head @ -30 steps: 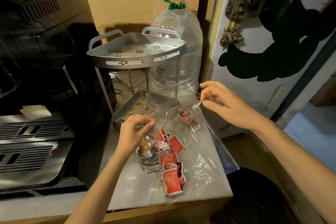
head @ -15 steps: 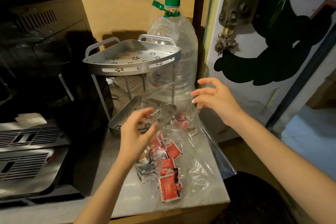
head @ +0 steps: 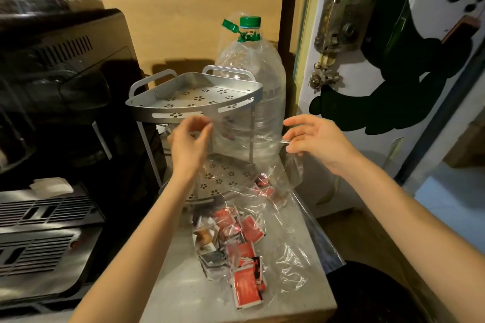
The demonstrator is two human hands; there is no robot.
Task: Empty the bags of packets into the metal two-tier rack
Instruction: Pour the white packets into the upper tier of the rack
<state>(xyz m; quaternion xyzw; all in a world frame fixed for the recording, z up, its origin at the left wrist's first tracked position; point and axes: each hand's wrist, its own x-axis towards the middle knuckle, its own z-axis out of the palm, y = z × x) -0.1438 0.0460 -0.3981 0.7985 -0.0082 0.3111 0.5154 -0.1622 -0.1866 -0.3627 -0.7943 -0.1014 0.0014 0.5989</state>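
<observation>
Both hands are raised in front of the metal rack, each pinching an edge of the clear plastic bag. The left hand holds its grip narrow, thumb against curled fingers on the film near the rack's upper tier. The right hand pinches the opposite edge between thumb and fingertips, the other fingers spread loosely. Held apart like this, the two grips seem meant to stretch the bag's mouth open and lift it so the contents can slide out.

The packets, red ones and a few darker ones, still lie in the slack lower part of the bag on the tabletop, just in front of the rack's lower tier. A few more sit higher in the bag beside that tier's right edge. Neither tier visibly holds a packet outside the bag; both show bare perforated metal.

Behind the rack stands a large water bottle with a green cap, close enough to block a tilt from the back. A black appliance crowds the left side. Judged from this, the emptying has barely begun; the bag likely needs upending toward the lower tier.
</observation>
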